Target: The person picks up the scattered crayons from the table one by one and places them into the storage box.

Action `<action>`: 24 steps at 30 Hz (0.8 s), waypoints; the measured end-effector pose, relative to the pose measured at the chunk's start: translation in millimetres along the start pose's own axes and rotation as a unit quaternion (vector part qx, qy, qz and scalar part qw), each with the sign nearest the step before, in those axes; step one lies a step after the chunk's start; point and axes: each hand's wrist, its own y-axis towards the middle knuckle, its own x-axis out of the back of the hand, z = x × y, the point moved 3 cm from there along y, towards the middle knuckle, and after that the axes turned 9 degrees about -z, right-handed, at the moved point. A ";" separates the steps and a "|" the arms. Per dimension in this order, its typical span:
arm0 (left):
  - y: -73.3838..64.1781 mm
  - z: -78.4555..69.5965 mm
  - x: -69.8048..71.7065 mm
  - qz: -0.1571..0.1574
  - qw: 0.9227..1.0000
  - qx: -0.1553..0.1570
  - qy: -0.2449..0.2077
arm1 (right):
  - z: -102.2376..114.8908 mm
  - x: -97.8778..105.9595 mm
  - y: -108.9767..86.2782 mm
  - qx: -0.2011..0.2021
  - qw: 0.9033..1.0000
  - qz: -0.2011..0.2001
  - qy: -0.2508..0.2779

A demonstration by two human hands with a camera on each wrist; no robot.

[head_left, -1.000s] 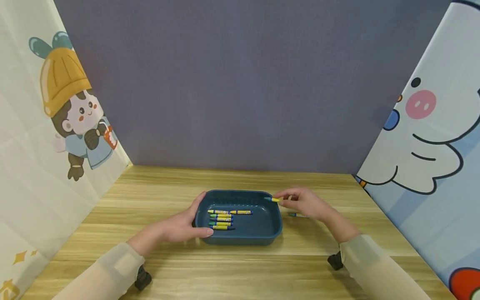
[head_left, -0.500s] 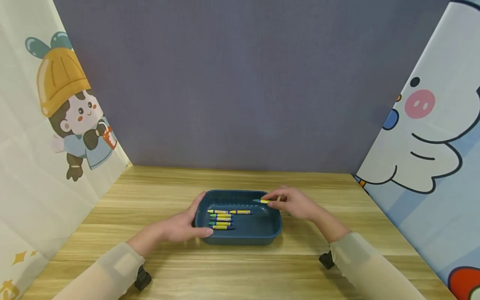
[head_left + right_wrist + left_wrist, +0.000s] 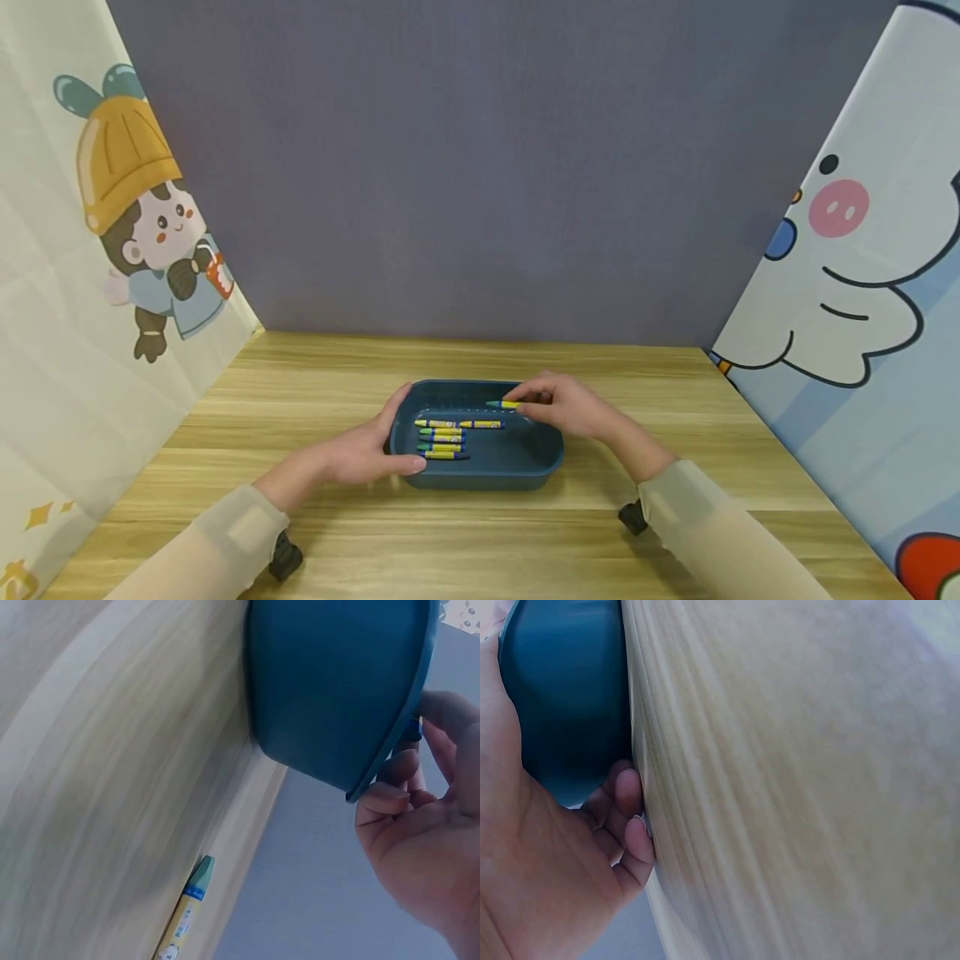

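A dark blue plastic basin (image 3: 480, 481) stands on the wooden table, with several yellow-wrapped crayons (image 3: 482, 425) lying inside on its left half. My left hand (image 3: 360, 450) holds the basin's left end, thumb at the front rim and fingertips by the far corner; the left wrist view has its curled fingers against the basin wall (image 3: 570, 690). Above the basin's back right part, my right hand (image 3: 558, 406) pinches a green-tipped crayon (image 3: 496, 404) between thumb and fingers. In the right wrist view another green-tipped crayon (image 3: 184, 922) lies on the table outside the basin.
The wooden table (image 3: 480, 542) spreads around the basin. Behind it rises a grey panel (image 3: 480, 167). Cartoon-printed cloths stand at the left (image 3: 45, 250) and right (image 3: 885, 375) sides.
My right hand has moved left, bringing the pinched crayon from the basin's right rim to over its inside. The left hand and the basin stay in place.
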 end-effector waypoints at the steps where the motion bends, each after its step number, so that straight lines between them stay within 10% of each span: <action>1: 0.1 0.0 0.0 0.000 1.000 0.000 0.001 | 1.3 -0.6 0.4 0.000 1.000 0.000 -0.001; 24: -0.6 0.5 -0.3 -0.001 1.000 -0.001 0.013 | 16.3 -31.1 19.4 0.048 0.985 0.071 -0.147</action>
